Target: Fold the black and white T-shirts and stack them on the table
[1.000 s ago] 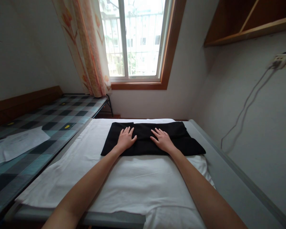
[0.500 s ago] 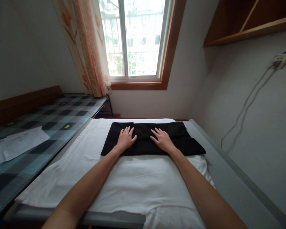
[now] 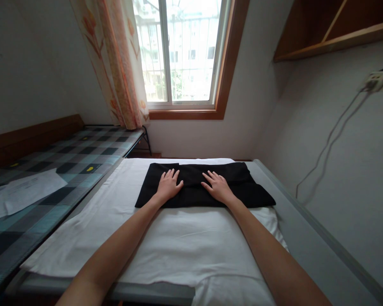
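A folded black cloth (image 3: 191,195) lies flat across the far part of a white cloth (image 3: 191,246), which is spread over a grey surface. On the left part of the black cloth rests my left hand (image 3: 169,185), palm down with its fingers spread. My right hand (image 3: 218,186) lies palm down on the black cloth right of its middle, fingers also apart. Neither hand grips anything. The white cloth has light wrinkles and hangs over the near edge at the lower right.
To the left is a bed with a checked cover (image 3: 108,151) and white papers (image 3: 28,193) on it. A curtain (image 3: 119,76) hangs beside the window (image 3: 191,55). A wooden shelf (image 3: 332,44) and a cable (image 3: 327,142) are on the right wall.
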### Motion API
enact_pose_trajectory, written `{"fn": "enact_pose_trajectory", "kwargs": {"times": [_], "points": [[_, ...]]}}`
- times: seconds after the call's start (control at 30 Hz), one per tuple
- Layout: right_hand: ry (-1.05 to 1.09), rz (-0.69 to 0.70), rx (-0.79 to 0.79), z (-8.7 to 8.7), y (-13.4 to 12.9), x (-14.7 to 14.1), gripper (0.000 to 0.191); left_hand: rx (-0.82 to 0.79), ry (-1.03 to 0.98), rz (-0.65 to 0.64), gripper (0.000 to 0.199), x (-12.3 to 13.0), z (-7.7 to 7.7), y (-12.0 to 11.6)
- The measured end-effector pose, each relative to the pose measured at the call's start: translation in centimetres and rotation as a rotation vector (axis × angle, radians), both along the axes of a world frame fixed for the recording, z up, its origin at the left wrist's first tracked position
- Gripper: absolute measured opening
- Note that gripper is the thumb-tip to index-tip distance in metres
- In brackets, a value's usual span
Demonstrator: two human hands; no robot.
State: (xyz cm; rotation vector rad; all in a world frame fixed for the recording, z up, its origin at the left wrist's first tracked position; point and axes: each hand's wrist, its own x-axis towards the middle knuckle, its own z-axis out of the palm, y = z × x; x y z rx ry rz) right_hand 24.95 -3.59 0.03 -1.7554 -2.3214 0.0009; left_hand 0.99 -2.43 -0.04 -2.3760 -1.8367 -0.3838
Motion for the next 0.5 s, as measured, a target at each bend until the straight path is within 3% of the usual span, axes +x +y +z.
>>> {"fn": "enact_pose_trajectory", "kwargs": {"times": [0.5], "points": [[0.004,0.005,0.010,-0.18,0.14,0.10,0.061,-0.001,0.001,-0.002,0.060,0.02,-0.03,0.00]]}}
